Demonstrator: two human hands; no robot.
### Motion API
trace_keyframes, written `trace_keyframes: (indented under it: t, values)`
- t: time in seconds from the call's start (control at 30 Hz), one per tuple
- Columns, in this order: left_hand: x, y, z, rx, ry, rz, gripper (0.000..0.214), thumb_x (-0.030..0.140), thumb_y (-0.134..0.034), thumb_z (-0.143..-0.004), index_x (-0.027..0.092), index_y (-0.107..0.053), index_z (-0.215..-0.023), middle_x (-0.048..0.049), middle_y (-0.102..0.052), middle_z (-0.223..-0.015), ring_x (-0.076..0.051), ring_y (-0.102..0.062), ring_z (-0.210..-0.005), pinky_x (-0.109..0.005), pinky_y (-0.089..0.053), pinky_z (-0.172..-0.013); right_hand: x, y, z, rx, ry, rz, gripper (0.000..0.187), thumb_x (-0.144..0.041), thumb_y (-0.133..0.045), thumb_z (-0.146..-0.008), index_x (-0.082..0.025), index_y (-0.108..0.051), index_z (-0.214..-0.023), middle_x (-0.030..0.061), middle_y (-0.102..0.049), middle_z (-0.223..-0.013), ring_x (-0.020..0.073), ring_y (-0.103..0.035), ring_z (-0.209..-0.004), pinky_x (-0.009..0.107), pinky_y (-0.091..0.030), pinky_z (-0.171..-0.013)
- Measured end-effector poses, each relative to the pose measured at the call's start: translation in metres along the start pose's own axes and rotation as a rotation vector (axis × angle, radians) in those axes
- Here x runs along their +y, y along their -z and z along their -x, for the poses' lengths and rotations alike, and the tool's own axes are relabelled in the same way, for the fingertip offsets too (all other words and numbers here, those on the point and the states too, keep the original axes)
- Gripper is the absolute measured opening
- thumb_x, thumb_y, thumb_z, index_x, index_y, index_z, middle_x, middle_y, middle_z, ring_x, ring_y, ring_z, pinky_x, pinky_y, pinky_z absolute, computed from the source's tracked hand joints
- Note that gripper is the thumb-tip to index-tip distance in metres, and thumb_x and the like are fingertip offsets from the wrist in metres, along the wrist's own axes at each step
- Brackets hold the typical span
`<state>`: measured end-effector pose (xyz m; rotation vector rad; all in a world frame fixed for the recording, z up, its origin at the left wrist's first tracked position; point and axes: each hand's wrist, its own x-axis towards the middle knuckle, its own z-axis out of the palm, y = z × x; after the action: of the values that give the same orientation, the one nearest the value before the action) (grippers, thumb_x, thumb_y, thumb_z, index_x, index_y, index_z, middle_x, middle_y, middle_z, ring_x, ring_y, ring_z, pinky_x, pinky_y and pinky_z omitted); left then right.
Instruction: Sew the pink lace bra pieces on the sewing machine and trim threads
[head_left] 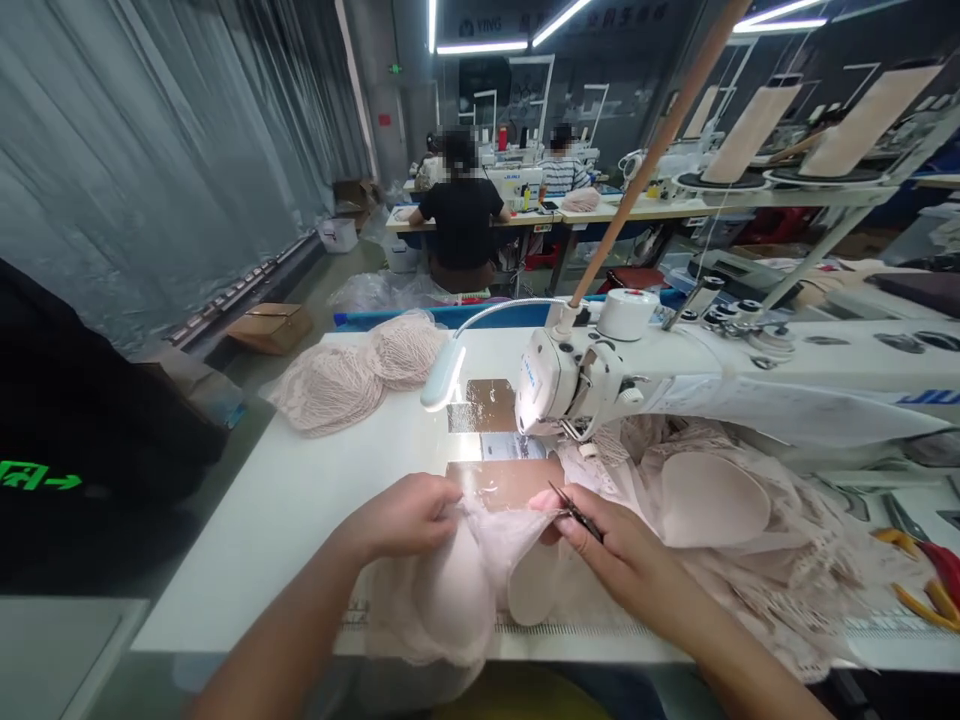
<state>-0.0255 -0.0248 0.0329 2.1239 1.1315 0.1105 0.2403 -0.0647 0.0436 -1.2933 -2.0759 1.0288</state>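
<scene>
My left hand (412,515) is closed on the edge of a pale pink bra (457,590), its fingertips pinching the sheer fabric. The bra's cups hang over the front of the sewing table, in front of the machine. My right hand (607,540) is closed around dark thread snips (581,515), points toward the upper left. Its fingertips also meet the bra's fabric edge, so the cloth stretches between both hands. Just behind the hands stands the white sewing machine (547,380), its needle area lit by a small lamp (442,375).
A lace bra piece (330,385) lies at the table's back left. Right of my hands is a heap of pink cups and lace (720,500), with yellow-handled scissors (922,600) at the far right. Thread cones (754,130) stand above. A person in black (461,225) sits ahead.
</scene>
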Motion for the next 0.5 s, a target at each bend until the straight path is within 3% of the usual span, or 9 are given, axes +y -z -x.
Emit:
trace_keyframes:
  t: [0.1,0.17,0.23,0.33,0.4,0.5]
  values:
    - [-0.004,0.018,0.019,0.085,0.041,-0.04,0.026,0.023,-0.046,-0.078,0.018,-0.028,-0.061,0.0032,-0.037,-0.062,-0.011,-0.034,-0.056,-0.027,-0.023,-0.053,-0.007,-0.015,-0.019,-0.072,0.043,0.016,0.025,-0.034,-0.032,-0.097,-0.023,-0.055,-0.097,0.003,-0.066,-0.088,0.0176,-0.062,-0.077,0.029,-0.05,-0.067]
    - [-0.01,0.035,0.033,0.193,0.112,-0.108,0.028,0.025,-0.047,-0.08,0.018,-0.028,-0.06,0.0033,-0.036,-0.06,-0.011,-0.035,-0.056,-0.027,-0.023,-0.053,-0.013,-0.028,-0.038,-0.068,0.123,0.031,0.026,-0.032,-0.032,-0.096,-0.024,-0.057,-0.099,0.0042,-0.067,-0.092,0.0191,-0.063,-0.083,0.032,-0.052,-0.073]
    - [-0.017,0.058,0.046,0.368,0.211,-0.219,0.027,0.028,-0.047,-0.081,0.018,-0.032,-0.061,0.0029,-0.04,-0.061,-0.013,-0.039,-0.058,-0.027,-0.025,-0.054,-0.019,-0.042,-0.065,0.002,0.227,0.026,0.027,-0.028,-0.034,-0.095,-0.023,-0.058,-0.105,0.0068,-0.067,-0.101,0.0216,-0.062,-0.096,0.036,-0.052,-0.083]
    - [-0.026,0.102,0.06,0.7,0.274,-0.455,0.022,0.029,-0.046,-0.085,0.019,-0.038,-0.066,0.0012,-0.045,-0.067,-0.015,-0.043,-0.063,-0.027,-0.031,-0.058,-0.032,-0.06,-0.116,0.168,0.429,0.02,0.033,-0.019,-0.033,-0.091,-0.02,-0.055,-0.116,0.0103,-0.062,-0.12,0.0215,-0.056,-0.115,0.039,-0.042,-0.102]
    - [-0.029,0.132,0.063,0.886,0.232,-0.578,0.017,0.028,-0.045,-0.087,0.02,-0.041,-0.072,-0.0032,-0.053,-0.083,-0.018,-0.05,-0.079,-0.03,-0.039,-0.07,-0.041,-0.065,-0.154,0.228,0.533,0.036,0.034,-0.017,-0.034,-0.089,-0.02,-0.054,-0.116,0.01,-0.058,-0.128,0.0203,-0.053,-0.119,0.039,-0.038,-0.106]
    - [-0.041,0.163,0.053,0.96,0.19,-0.649,0.012,0.023,-0.04,-0.089,0.019,-0.041,-0.078,-0.0094,-0.049,-0.125,-0.021,-0.042,-0.117,-0.035,-0.033,-0.099,-0.049,-0.066,-0.206,0.24,0.55,0.056,0.032,-0.015,-0.04,-0.086,-0.019,-0.056,-0.113,0.009,-0.043,-0.144,0.0215,-0.041,-0.131,0.039,-0.033,-0.11]
